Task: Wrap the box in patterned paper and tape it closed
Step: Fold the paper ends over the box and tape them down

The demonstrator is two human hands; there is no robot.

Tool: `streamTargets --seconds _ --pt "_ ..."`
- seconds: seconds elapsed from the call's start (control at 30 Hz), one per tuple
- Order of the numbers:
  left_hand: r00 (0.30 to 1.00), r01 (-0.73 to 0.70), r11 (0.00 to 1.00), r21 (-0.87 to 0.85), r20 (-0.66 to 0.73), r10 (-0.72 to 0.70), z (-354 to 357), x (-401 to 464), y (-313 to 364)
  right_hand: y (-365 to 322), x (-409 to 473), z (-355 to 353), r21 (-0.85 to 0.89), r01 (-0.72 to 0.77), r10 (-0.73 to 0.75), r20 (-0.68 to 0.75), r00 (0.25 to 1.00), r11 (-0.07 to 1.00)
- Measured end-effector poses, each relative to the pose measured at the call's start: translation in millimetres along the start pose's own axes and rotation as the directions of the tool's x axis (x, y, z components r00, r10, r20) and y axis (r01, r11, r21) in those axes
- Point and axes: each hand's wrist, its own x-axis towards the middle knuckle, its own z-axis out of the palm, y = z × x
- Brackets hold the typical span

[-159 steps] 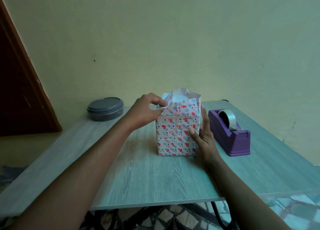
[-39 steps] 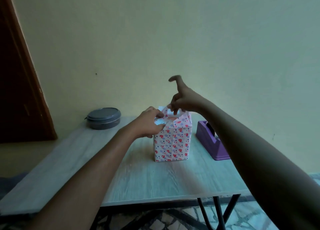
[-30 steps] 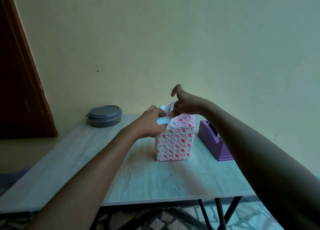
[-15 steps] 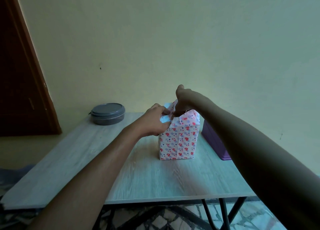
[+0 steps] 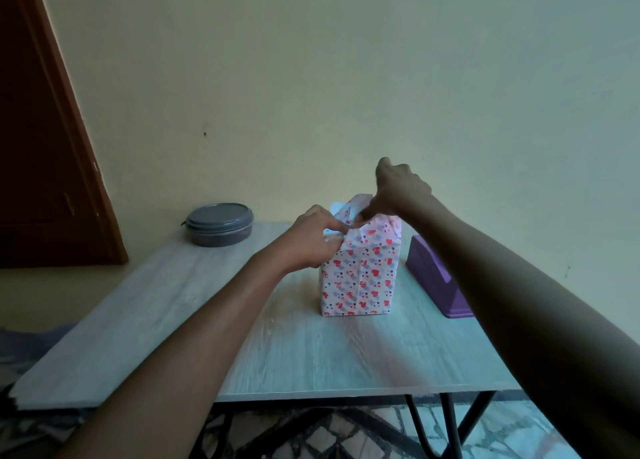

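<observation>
"What just changed?"

"My right hand (image 5: 398,192) came down. A moment ago one finger stuck up; now my fingers curl and pinch the paper flap (image 5: 360,204) on top of the box (image 5: 356,278)."

"And your left hand (image 5: 311,242)?"

"It still pinches the paper at the box's nine o'clock top edge. The box stands mid-counter (image 5: 311,354); the purple tape holder (image 5: 440,285) waits at three o'clock. I think the top fold is nearly ready for tape."

Dim, soft — wide-angle edge warp
</observation>
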Motion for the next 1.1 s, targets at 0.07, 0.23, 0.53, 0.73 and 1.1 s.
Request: streamTargets --seconds 0.07,0.23,0.53,0.73,1.1 --pt "1.000 -0.004 1.000 -0.011 0.000 0.004 1 0 -2 14 -1 2 0.179 0.022 -0.013 -0.052 0.999 0.984" --pt "1.000 -0.011 0.999 -0.044 0.028 0.013 1 5 -3 46 -25 19 0.616 0.100 0.032 -0.200 0.979 0.782" --pt "0.997 -0.030 0.995 0.096 -0.066 0.036 0 27 19 81 -76 71 0.840 0.172 -0.020 -0.189 0.982 0.515" --pt "0.996 0.014 0.999 0.042 -0.084 -0.010 18 46 63 96 -93 101 0.813 0.254 -0.180 -0.186 0.966 0.525" --pt "0.917 0.306 0.944 0.126 -0.305 -0.257 40 56 90 95 -82 120 0.873 0.212 -0.166 -0.153 0.974 0.439"
